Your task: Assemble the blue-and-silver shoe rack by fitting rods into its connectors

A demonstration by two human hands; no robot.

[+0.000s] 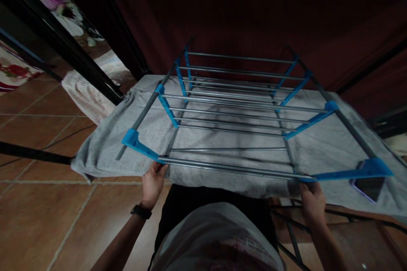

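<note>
A rack of grey metal rods (229, 102) with blue plastic joints stands on a grey cloth (222, 139) in front of me. My left hand (153, 181) is closed around its near left corner, where a blue joint (140, 147) meets the front rods. At the near right corner, my right hand (313, 199) grips the end of the same rods, beside another blue joint (352, 173); part of its fingers is hidden under the rack. A phone (370, 187) with a purple edge lies on the cloth, partly under the right joint.
A dark red curtain (238, 17) hangs behind the rack. Black metal bars (34, 153) run at the left, over a tiled floor (41, 211). A striped cloth (92, 89) lies beyond them, with a heap of mixed items (60, 4) farther back.
</note>
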